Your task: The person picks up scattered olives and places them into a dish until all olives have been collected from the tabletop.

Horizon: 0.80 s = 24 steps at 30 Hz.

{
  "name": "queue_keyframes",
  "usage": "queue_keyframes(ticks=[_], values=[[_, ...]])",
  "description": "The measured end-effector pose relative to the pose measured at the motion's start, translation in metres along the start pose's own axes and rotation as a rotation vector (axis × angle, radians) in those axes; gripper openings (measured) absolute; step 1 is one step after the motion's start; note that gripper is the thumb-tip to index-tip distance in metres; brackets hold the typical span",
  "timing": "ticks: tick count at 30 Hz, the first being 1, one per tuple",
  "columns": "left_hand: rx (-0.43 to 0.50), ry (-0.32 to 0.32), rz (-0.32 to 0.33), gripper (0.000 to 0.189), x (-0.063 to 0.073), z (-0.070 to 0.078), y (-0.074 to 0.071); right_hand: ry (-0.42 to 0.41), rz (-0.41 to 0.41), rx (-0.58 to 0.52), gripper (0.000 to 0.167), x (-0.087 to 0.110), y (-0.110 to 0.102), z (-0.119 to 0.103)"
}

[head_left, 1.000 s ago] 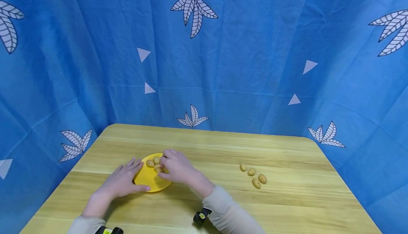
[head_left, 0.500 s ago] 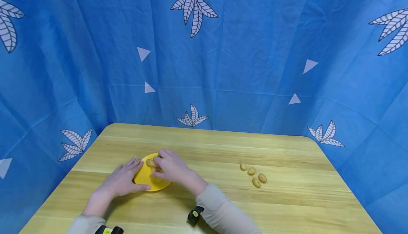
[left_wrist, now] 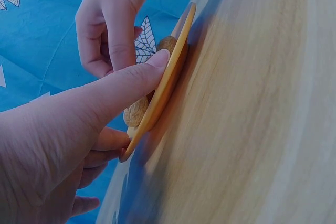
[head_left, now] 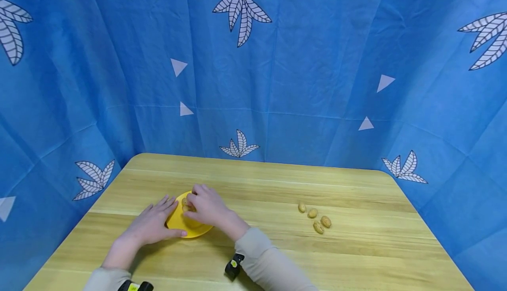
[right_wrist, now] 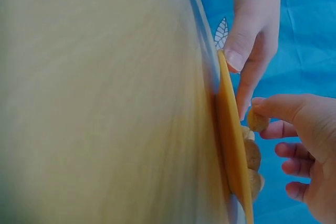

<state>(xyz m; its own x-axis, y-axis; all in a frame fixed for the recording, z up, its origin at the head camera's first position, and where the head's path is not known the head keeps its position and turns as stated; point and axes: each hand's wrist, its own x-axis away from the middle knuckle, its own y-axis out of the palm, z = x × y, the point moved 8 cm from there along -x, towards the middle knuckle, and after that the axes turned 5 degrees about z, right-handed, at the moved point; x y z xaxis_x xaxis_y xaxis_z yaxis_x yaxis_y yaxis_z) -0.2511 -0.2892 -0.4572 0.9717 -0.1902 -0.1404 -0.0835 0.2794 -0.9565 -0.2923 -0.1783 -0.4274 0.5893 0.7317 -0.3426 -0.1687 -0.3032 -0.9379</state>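
Observation:
A yellow plate (head_left: 178,225) lies on the left part of the table. My left hand (head_left: 152,225) rests on its left side, fingers spread and straight, with the thumb touching the near rim. Over the plate, my right hand (head_left: 210,206) pinches a walnut (right_wrist: 257,120) between thumb and index finger. The right wrist view shows the other right fingers loosely bent below it. Several more tan walnuts (right_wrist: 252,155) lie on the plate under that hand, which mostly hides them in the head view.
Several walnuts (head_left: 318,227) lie in a loose group on the right half of the wooden table (head_left: 261,176). A blue patterned curtain (head_left: 309,75) hangs behind and at both sides. Each wrist carries a black camera (head_left: 234,267).
My right hand has shifted left across the plate, covering more of the walnuts there. The left hand, the plate and the walnuts on the table's right have stayed in place.

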Motion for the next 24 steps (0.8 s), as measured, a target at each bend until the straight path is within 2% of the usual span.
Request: queue_keyframes(ticks=[24], values=[[0.013, -0.014, -0.017, 0.107, 0.002, 0.003, -0.002, 0.067, -0.037, 0.037, 0.03, -0.011, 0.018, 0.003]])
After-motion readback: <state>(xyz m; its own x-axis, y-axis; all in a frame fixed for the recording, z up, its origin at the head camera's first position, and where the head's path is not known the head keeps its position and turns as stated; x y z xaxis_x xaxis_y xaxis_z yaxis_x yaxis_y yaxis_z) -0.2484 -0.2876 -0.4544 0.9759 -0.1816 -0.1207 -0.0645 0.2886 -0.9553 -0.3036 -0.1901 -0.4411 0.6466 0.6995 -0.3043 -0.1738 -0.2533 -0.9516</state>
